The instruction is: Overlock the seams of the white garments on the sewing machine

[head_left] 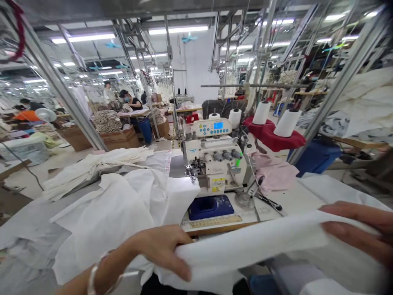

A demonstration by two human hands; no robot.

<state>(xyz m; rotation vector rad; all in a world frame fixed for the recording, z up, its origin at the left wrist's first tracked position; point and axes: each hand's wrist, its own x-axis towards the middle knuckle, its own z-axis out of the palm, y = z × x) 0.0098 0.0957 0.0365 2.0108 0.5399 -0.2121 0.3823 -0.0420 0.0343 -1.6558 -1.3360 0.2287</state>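
A long strip of white fabric (254,243) stretches across the bottom of the head view, in front of the sewing table. My left hand (159,248) grips its left end, fingers curled over the folded edge. My right hand (362,231) holds the right end, fingers lying flat along the top. Behind the fabric stands a white overlock sewing machine (215,157) with a blue panel below its needle area. More white fabric (123,205) is heaped on the table left of the machine.
Thread cones (287,122) stand on a red cloth behind the machine. Scissors (270,201) and a pink cloth (273,172) lie right of it. A ruler (215,221) runs along the table's front edge. Other people work at far tables on the left. Metal poles slant at both sides.
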